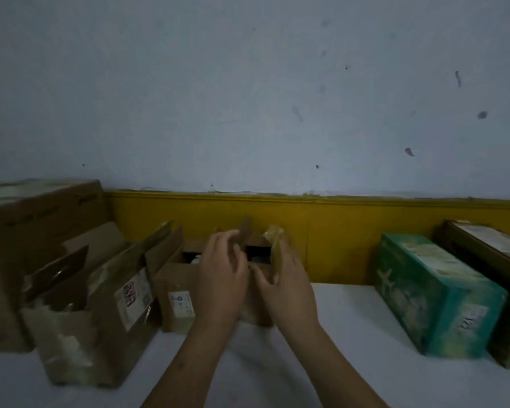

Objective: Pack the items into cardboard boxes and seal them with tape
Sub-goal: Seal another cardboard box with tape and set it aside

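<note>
Closing the small box [177, 301] at the back of the surface [351, 334] may fail if its stiff taped flap [274, 254], pinched by the right hand [286, 290], springs back up. The left hand [221, 278] touches the other flap [245, 231], fingers loose. Count: two hands, four brown boxes [27, 245] including this one, one green box [436, 295].

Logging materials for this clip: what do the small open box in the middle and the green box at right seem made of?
Small open box: brown cardboard, matte, judging by its bent flaps; one flap carries glossy clear tape. Green box: probably printed card with a slight sheen, given its crisp folded edges; dim light leaves that open.
</note>
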`<action>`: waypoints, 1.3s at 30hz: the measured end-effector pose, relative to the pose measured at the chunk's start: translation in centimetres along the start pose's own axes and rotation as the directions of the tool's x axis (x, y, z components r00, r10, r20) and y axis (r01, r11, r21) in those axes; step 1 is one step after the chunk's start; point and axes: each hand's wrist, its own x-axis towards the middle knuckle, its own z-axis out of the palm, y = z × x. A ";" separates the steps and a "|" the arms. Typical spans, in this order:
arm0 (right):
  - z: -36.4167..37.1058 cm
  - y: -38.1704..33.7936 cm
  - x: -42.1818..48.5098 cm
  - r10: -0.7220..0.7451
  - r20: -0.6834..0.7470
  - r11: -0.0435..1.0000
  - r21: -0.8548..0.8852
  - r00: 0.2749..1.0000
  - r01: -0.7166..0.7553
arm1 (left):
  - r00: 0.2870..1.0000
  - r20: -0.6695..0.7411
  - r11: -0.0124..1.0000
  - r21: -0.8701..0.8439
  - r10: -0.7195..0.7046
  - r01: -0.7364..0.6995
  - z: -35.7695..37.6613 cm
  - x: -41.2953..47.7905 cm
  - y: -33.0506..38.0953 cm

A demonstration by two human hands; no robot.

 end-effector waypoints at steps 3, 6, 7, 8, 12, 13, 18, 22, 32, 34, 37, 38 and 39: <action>1.5 0.0 -0.2 -0.131 0.008 0.990 0.046 0.991 0.130 | 0.952 0.294 0.987 -0.102 -0.087 0.121 1.2 -0.2 0.2; 1.1 0.6 -0.6 -0.112 -0.083 0.990 0.073 0.990 0.118 | 0.881 0.426 0.940 -0.164 -0.206 0.299 1.9 0.1 0.0; 0.8 0.9 -0.6 -0.064 -0.110 0.994 0.079 0.992 0.073 | 0.879 0.428 0.933 -0.179 -0.212 0.313 1.9 0.3 -0.3; 0.5 1.3 -0.5 -0.024 -0.131 0.997 0.068 0.991 0.033 | 0.887 0.419 0.941 -0.176 -0.194 0.289 2.0 0.5 -0.5; -1.7 1.9 0.6 0.013 -0.216 0.998 0.058 0.976 0.000 | 0.903 0.409 0.972 -0.123 -0.132 0.198 1.7 0.9 -0.3; -2.4 2.2 1.0 -0.008 -0.211 0.999 0.045 0.977 0.018 | 0.907 0.400 0.973 -0.127 -0.128 0.193 1.4 1.1 -0.2; -7.4 4.1 4.0 -0.156 0.105 0.893 -0.410 0.982 0.186 | 0.955 0.287 0.960 -0.238 -0.078 0.150 -0.3 1.7 1.1; -11.8 3.2 3.9 -0.040 0.355 0.883 -0.425 0.934 0.200 | 0.963 0.268 0.931 -0.348 -0.015 0.111 -1.7 1.2 3.6; -13.2 -5.9 -3.9 -0.326 0.312 0.921 -0.108 0.892 0.375 | 0.960 0.277 0.899 -0.430 0.041 0.085 -14.7 -3.3 6.1; -12.7 -8.3 -5.7 -0.433 0.318 0.869 -0.100 0.844 0.484 | 0.971 0.239 0.908 -0.410 0.016 0.086 -18.1 -5.1 6.1; -11.0 -11.0 -8.1 -0.484 0.429 0.829 -0.054 0.762 0.557 | 0.970 0.239 0.933 -0.337 -0.049 0.130 -22.5 -7.9 5.4; -10.3 -11.8 -8.8 -0.466 0.496 0.830 -0.042 0.733 0.556 | 0.962 0.258 0.939 -0.300 -0.091 0.169 -23.7 -8.7 4.9; -9.4 -12.4 -9.6 -0.443 0.561 0.834 -0.028 0.699 0.552 | 0.951 0.278 0.944 -0.253 -0.137 0.210 -24.7 -9.5 4.5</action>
